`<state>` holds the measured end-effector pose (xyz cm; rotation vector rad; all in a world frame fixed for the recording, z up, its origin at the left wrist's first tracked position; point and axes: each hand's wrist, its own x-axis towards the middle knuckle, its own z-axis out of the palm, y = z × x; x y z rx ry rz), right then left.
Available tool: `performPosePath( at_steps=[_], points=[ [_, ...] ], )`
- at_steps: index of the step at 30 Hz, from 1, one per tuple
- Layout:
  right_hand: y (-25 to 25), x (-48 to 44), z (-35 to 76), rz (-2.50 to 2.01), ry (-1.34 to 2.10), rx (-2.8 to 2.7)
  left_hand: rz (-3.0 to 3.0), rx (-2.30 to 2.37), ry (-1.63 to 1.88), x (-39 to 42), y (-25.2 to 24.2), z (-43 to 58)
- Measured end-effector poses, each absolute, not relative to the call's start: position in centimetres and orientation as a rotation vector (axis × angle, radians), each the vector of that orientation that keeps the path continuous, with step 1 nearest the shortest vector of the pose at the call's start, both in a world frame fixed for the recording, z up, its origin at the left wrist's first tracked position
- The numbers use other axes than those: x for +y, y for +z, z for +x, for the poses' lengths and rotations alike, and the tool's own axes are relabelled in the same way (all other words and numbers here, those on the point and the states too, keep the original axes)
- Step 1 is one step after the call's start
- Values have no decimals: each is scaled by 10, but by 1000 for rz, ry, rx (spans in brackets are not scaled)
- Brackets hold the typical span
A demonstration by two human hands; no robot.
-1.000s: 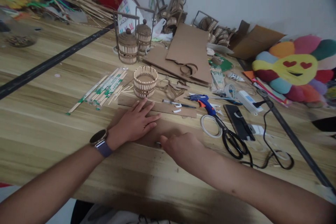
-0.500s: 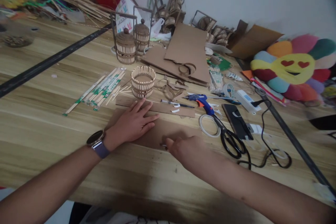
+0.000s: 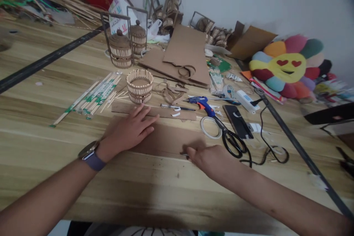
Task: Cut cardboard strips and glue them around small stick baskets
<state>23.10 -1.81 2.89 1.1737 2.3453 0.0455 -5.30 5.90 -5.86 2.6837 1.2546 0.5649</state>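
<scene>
My left hand (image 3: pixel 129 129) lies flat with fingers spread on a brown cardboard strip (image 3: pixel 168 141) on the wooden table (image 3: pixel 41 132). My right hand (image 3: pixel 210 159) is closed around a small metal-tipped tool (image 3: pixel 184 154) at the strip's near edge; the tool itself is mostly hidden. A second, narrower cardboard strip (image 3: pixel 155 111) lies just beyond my left fingers. Behind it stands a round basket of wooden sticks (image 3: pixel 139 85).
Wrapped chopsticks (image 3: pixel 94 96) lie to the left. A blue glue gun (image 3: pixel 203 104), tape ring (image 3: pixel 211 127), black scissors (image 3: pixel 232 141), a phone (image 3: pixel 238 121) and cables lie right. Cardboard sheets (image 3: pixel 182 51), lidded stick baskets (image 3: pixel 120 49) and a flower plush (image 3: pixel 287 67) sit farther back.
My right hand has slid to the right along the near edge of the cardboard strip. My left hand stays pressed flat on it. The view has shifted right.
</scene>
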Motion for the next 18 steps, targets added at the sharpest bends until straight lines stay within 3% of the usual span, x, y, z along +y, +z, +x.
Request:
performPosePath(
  at_steps=[8, 15, 18],
  points=[
    [21, -33, 270, 1243, 21, 2190, 2751, 1055, 566, 50, -58, -46],
    [41, 0, 295, 1231, -680, 2371, 2879, 1095, 504, 45, -67, -37],
    [44, 10, 291, 1231, -784, 2427, 2896, 1102, 495, 44, -66, -36]
  ],
)
